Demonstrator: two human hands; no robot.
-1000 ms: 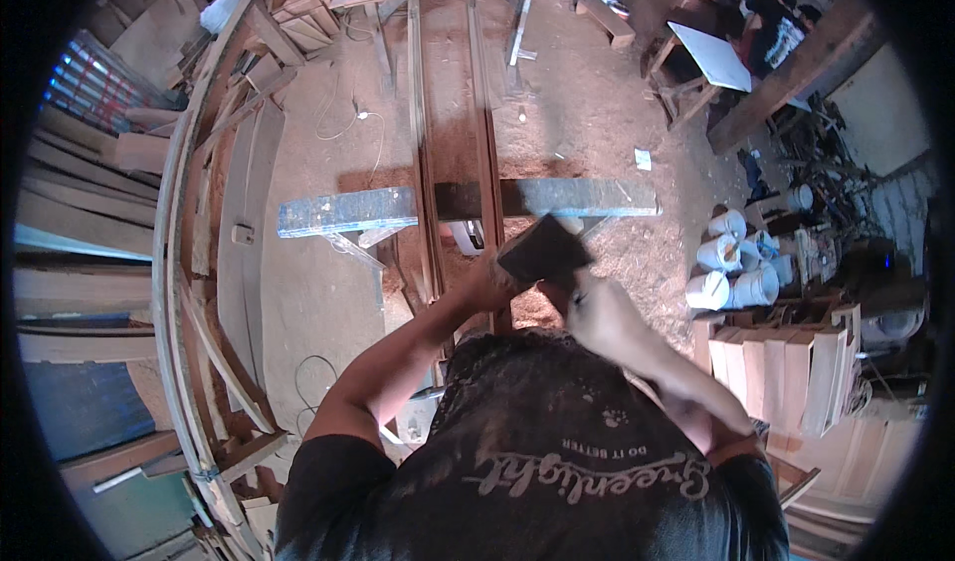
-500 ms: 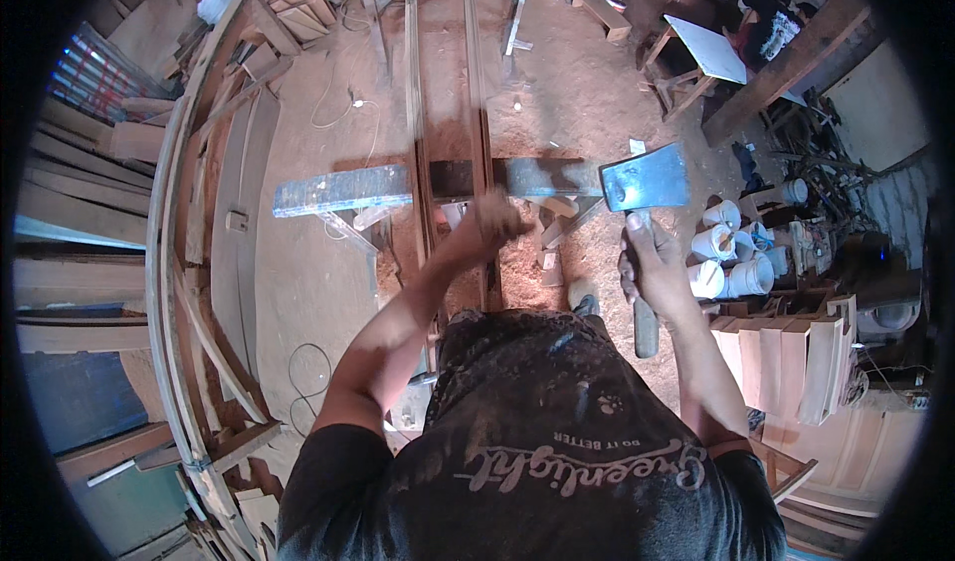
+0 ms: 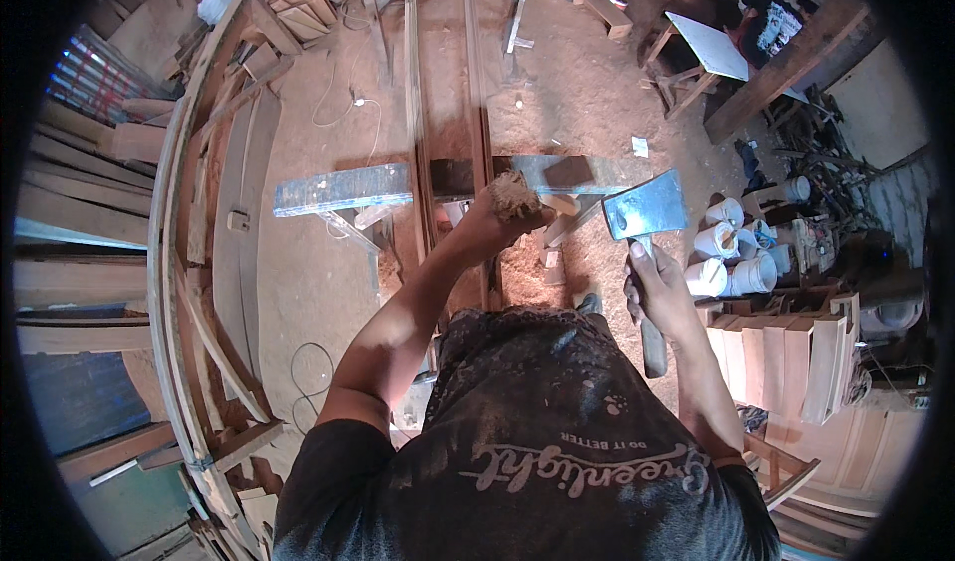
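Observation:
In my right hand [image 3: 657, 287] is a hatchet [image 3: 647, 207], fingers wrapped round its handle, its broad shiny blade pointing away from me. My left hand [image 3: 497, 225] is closed round a rough brown piece of wood [image 3: 514, 195], whose ragged end shows above the fist. The rest of that piece is hidden. This hand is over a dark bench beam [image 3: 343, 189], close to the right one of two long wooden rails [image 3: 477, 128] that cross it. A gap of air separates the hatchet from the wood.
White buckets [image 3: 751, 275] and stacked wooden pieces [image 3: 786, 362] stand on the right. Long curved timbers [image 3: 167, 223] and boards line the left. A cable [image 3: 360, 103] lies on the floor. Another person [image 3: 766, 19] is at the far right, near a white-topped table [image 3: 706, 46].
The hatchet and my right hand have come lower and slightly to the right. My left hand, blurred before, is now clearer, with the wood's rough end showing.

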